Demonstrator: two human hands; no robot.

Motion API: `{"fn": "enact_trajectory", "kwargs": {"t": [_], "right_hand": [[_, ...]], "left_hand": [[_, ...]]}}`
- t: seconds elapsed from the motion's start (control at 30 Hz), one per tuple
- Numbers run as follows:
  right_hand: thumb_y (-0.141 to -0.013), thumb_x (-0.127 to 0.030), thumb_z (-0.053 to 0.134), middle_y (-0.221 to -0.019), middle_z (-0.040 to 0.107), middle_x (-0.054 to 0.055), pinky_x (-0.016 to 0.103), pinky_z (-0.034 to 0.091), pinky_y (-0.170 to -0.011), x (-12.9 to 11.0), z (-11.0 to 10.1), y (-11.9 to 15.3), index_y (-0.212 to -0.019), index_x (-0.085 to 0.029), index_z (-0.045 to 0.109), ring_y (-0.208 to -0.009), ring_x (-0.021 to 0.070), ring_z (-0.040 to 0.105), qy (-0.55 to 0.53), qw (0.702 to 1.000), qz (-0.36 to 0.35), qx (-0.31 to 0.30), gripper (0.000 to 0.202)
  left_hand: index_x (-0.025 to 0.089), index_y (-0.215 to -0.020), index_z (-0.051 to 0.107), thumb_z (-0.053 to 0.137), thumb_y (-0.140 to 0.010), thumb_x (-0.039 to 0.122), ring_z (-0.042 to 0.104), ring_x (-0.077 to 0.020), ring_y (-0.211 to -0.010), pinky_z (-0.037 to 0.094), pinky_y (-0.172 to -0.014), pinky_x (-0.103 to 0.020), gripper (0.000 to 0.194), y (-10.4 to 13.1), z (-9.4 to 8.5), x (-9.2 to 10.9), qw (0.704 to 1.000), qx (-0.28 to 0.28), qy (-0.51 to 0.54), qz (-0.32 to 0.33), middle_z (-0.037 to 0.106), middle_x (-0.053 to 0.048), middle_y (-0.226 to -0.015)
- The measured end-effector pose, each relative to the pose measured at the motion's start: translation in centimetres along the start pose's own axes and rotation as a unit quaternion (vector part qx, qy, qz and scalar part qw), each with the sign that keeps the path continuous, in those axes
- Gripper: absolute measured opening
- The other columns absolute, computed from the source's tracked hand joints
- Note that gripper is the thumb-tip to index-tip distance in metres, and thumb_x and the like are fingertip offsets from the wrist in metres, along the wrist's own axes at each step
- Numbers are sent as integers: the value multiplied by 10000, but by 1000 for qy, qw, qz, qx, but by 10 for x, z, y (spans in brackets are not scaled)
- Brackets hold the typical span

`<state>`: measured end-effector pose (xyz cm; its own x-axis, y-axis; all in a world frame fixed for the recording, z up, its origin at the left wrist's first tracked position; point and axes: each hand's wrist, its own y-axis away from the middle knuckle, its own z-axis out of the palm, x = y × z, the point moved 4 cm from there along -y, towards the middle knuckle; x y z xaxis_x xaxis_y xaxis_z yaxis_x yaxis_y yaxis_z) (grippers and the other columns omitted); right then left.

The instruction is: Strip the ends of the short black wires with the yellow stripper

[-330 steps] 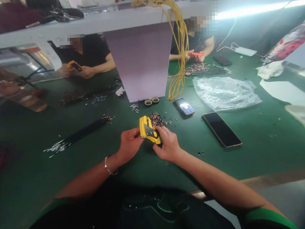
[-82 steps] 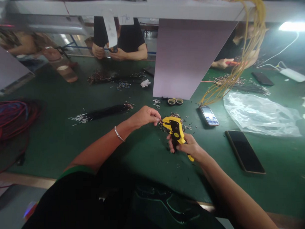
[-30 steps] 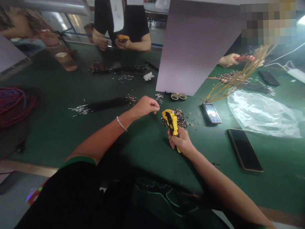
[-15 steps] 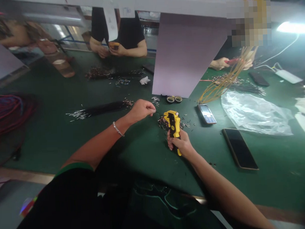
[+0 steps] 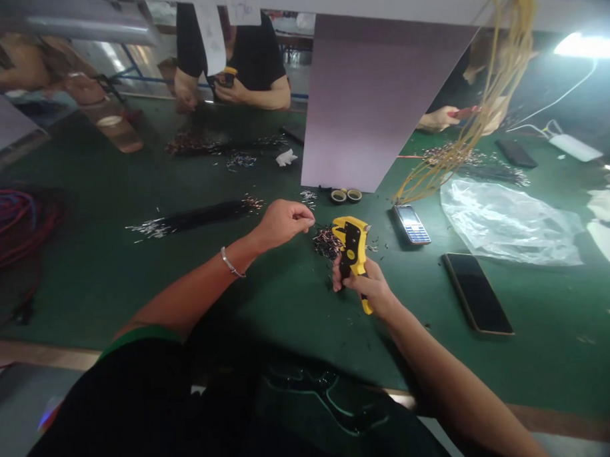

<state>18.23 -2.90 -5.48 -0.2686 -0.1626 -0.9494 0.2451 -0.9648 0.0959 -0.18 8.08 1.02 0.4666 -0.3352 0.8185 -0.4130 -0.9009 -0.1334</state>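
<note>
My right hand point(image 5: 361, 283) is wrapped round the handles of a yellow and black wire stripper point(image 5: 353, 247), its jaws up and pointing left. To the left, my left hand point(image 5: 289, 222) is closed in a pinch, its fingertips on something too small to make out. A heap of short wire pieces point(image 5: 326, 242) lies on the green table between the hands, just beside the tool's jaws. Left of my left hand lies a bundle of black wires point(image 5: 199, 217) with pale ends at the left and coppery ends at the right.
Two tape rolls point(image 5: 346, 196), a keypad phone point(image 5: 412, 225), a black smartphone point(image 5: 477, 293) and a clear plastic bag point(image 5: 510, 225) lie ahead and right. A lilac panel point(image 5: 363, 100) stands ahead. Yellow wires point(image 5: 457, 153) hang down at right. Other people's hands work across the table.
The wire stripper has turned and shifted slightly right, showing more of its side, with its jaws off the heap of wire pieces. My left hand remains pinched in nearly the same place.
</note>
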Motion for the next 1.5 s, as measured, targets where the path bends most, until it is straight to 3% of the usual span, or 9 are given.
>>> {"fn": "enact_trajectory", "kwargs": {"t": [0.23, 0.97, 1.5], "right_hand": [[-566, -139, 658, -693, 640, -13, 328, 486, -611, 3, -2, 0, -921, -174, 614, -579, 158, 592, 1, 1000, 5, -16, 359], [-604, -152, 672, -692, 664, -7, 326, 504, -609, 8, -6, -1, -931, -172, 641, -586, 161, 612, 35, 999, -12, -31, 329], [-670, -186, 712, -626, 599, -31, 289, 485, -467, 9, 1, 4, -848, -165, 616, -463, 115, 544, 25, 1000, -11, -5, 203]], "left_hand": [[151, -734, 734, 643, -745, 249, 484, -82, -526, 353, -522, -252, 133, -1, -2, -1, 998, 0, 55, -19, 683, -23, -629], [166, -706, 734, 663, -763, 265, 562, -98, -593, 420, -596, -260, 135, 0, 4, 2, 996, -26, 82, 39, 688, -12, -628], [167, -678, 721, 643, -747, 235, 575, -101, -591, 438, -607, -266, 124, -2, 4, 1, 994, -32, 90, 46, 678, -11, -601]]}}
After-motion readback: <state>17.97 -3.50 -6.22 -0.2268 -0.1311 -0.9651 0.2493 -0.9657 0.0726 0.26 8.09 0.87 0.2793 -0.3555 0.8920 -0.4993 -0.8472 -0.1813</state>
